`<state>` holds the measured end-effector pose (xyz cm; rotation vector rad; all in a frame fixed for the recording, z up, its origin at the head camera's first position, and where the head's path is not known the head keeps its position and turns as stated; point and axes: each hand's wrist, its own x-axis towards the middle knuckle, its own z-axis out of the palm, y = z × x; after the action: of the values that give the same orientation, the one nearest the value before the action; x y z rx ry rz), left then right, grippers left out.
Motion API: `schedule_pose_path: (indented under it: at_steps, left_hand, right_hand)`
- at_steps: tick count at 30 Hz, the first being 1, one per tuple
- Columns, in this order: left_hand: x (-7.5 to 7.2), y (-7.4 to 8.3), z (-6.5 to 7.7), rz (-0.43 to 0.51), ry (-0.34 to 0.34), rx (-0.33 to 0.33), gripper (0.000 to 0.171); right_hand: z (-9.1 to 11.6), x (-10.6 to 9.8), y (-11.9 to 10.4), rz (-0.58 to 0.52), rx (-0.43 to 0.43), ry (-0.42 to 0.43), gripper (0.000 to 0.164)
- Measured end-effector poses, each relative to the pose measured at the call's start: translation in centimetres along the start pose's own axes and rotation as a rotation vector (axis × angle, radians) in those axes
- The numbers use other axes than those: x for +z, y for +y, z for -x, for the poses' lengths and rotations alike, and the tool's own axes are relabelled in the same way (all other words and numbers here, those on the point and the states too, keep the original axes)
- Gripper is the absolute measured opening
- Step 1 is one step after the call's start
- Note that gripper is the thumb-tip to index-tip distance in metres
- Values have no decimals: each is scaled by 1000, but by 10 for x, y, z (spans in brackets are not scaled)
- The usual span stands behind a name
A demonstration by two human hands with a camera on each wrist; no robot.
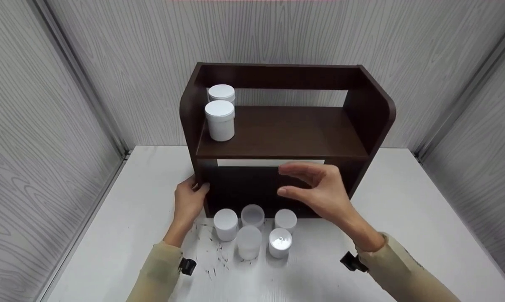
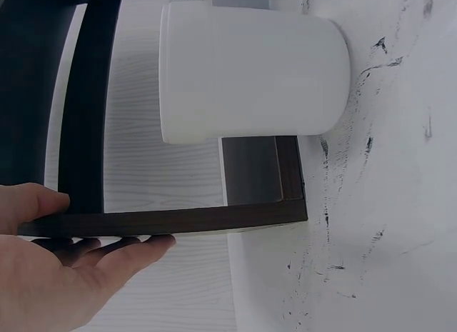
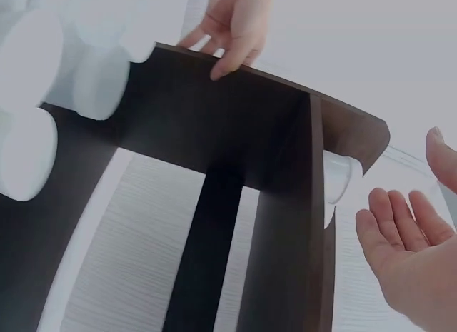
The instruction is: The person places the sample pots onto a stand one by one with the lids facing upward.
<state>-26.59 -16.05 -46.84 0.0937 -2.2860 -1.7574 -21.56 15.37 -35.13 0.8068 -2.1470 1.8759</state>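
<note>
My left hand (image 1: pixel 189 201) grips the left side panel of a dark brown wooden shelf (image 1: pixel 294 130), thumb on the inner face and fingers on the outer. In the left wrist view the fingers (image 2: pixel 121 264) lie along that panel's outside. My right hand (image 1: pixel 319 191) hovers in front of the shelf's lower level, thumb and fingers apart, holding nothing. Two white lidded jars (image 1: pixel 221 121) stand one behind the other at the left end of the upper level. In front of the shelf's base several white and translucent jars (image 1: pixel 249 243) are grouped upright on the table.
The white table (image 1: pixel 152 247) has dark scuff marks (image 1: pixel 212 247) left of the jars. Grey wood-patterned walls (image 1: pixel 152 63) enclose the table at the back and both sides. A white jar (image 2: pixel 257 71) looms close in the left wrist view.
</note>
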Motion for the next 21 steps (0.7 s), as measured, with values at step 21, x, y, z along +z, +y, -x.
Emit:
schedule_pose_path:
  at_steps: [21]
  left_hand:
    - [0,-1,-1,-5,-6,11,49]
  right_hand:
    - [74,-48,107,82,258,-63,42]
